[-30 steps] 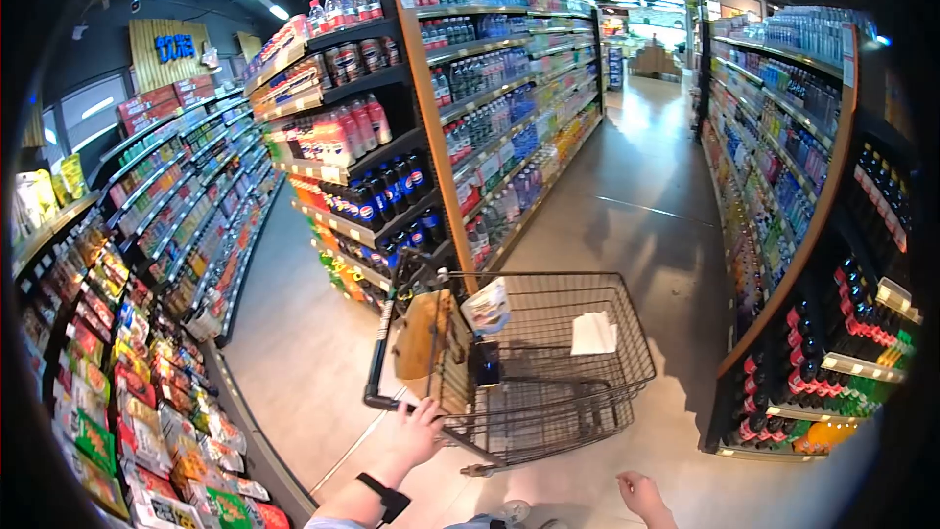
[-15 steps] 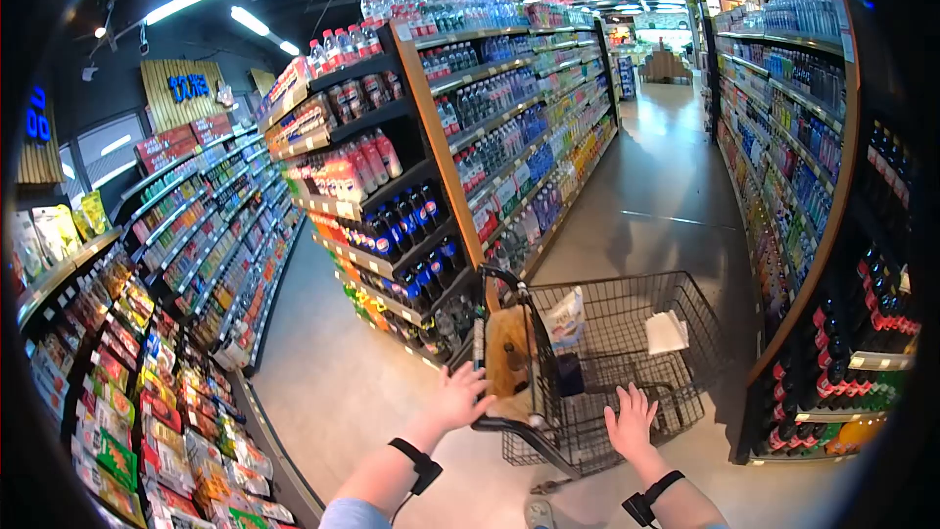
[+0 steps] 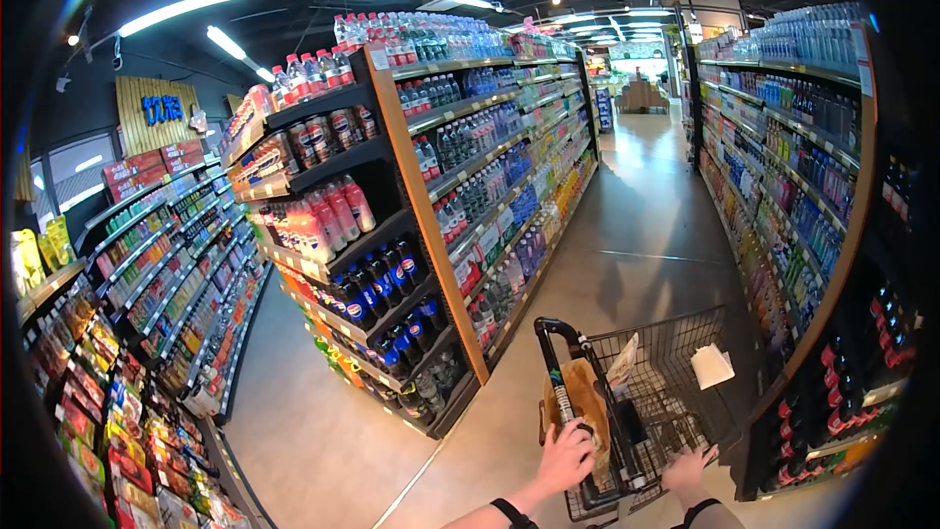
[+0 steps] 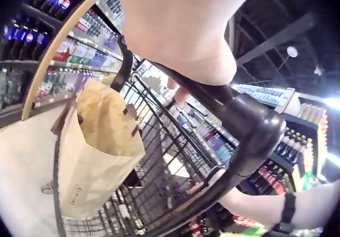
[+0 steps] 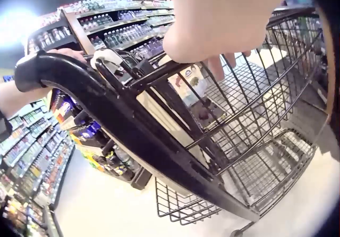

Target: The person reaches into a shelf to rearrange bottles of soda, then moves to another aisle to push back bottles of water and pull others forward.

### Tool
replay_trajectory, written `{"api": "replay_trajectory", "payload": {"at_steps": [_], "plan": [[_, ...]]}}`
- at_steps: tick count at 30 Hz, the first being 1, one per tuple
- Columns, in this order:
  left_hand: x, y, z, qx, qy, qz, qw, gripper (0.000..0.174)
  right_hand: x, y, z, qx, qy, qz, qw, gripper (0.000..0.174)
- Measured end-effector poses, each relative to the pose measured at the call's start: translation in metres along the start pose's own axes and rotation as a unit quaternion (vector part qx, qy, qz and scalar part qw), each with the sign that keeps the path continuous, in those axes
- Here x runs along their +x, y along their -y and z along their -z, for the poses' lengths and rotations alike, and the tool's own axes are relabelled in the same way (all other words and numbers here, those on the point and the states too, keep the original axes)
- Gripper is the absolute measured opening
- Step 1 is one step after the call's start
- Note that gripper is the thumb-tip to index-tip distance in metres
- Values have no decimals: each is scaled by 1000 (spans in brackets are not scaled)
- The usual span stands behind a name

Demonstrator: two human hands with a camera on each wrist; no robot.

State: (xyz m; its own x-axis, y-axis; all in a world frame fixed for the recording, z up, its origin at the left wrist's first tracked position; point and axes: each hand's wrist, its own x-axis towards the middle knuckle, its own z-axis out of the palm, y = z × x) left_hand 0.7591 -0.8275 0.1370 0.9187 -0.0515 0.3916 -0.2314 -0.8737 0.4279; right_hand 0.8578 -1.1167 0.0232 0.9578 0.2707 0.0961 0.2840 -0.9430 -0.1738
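A black wire shopping cart [image 3: 685, 333] stands before me at the lower right. My left hand [image 3: 566, 457] grips its handle [image 3: 561, 397]; in the left wrist view the palm lies over the black bar. On the cart's near side rim [image 5: 151, 78], my right hand [image 3: 685, 470] takes hold, its fingertips showing past the wire in the right wrist view. A brown paper bag [image 4: 101, 173] with its top open stands just inside the handle. Beside the bag is a printed packet [image 5: 191, 88], and a white folded sheet [image 3: 712, 365] lies farther forward in the basket.
A drinks shelf end [image 3: 392, 284] stands left of the cart, and another drinks shelf [image 3: 783, 186] rises close on its right. Between them an aisle [image 3: 636, 196] runs away from me. Snack packets [image 3: 117, 431] fill a low rack at the far left.
The cart has turned and shifted right in the head view. My left hand came off the handle, then took hold of it again; my right hand rose from low down to the cart's side rim.
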Motion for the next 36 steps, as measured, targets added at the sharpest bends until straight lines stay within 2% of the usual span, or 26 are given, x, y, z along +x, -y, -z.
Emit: {"api": "replay_trajectory", "payload": {"at_steps": [1,4,5,6,9,11,13,15,16,18,22,23,24,26,27,29,31,33,35,36], "plan": [[8,-2,-6,-15,-13,1,1000,16,8,-8,-2,-42,-1,8,999,26],[35,-9,-14,-38,-6,12,999,16,39,-26,5,-36,8,11,999,26],[42,-5,-27,-40,-26,5,999,16,52,-29,11,-59,63,1,996,29],[50,-2,-35,-39,-23,-3,999,16,66,-33,13,-56,59,-5,997,29],[75,-2,-66,-52,-89,7,995,9,100,-55,18,-52,94,-6,994,33],[96,-8,-74,-55,-97,10,994,8,129,-68,13,-81,114,18,990,34],[115,-13,-84,-51,-122,24,991,6,157,-86,-3,-106,86,35,990,34],[135,-14,-95,-47,-119,20,992,7,189,-94,7,-104,141,48,983,29],[146,-14,-102,-39,-133,11,990,8,202,-96,10,-112,128,47,984,28],[167,-17,-116,-27,-147,12,989,5,232,-105,26,-96,182,62,977,31],[212,-24,-140,-27,-149,20,988,6,294,-130,30,-40,163,91,982,36],[223,-25,-145,-14,-143,21,989,8,311,-136,36,-45,203,96,973,38],[234,-26,-151,1,-139,24,990,9,323,-147,34,-43,204,98,973,38],[257,-27,-160,30,-123,29,992,16,355,-155,26,-45,140,127,981,44],[269,-28,-167,49,-120,32,991,20,370,-161,17,-64,107,131,984,55],[291,-31,-168,77,-96,33,992,34,395,-157,15,1,41,102,994,57],[309,-29,-166,42,-59,30,997,45,410,-141,51,33,18,95,995,57],[326,-18,-164,35,-49,34,998,50,421,-114,88,226,51,87,969,61],[338,3,-165,-92,-41,2,995,56,418,-87,131,254,72,192,945,63],[346,16,-161,-86,-49,8,995,56,417,-73,147,272,88,236,929,64]]}}
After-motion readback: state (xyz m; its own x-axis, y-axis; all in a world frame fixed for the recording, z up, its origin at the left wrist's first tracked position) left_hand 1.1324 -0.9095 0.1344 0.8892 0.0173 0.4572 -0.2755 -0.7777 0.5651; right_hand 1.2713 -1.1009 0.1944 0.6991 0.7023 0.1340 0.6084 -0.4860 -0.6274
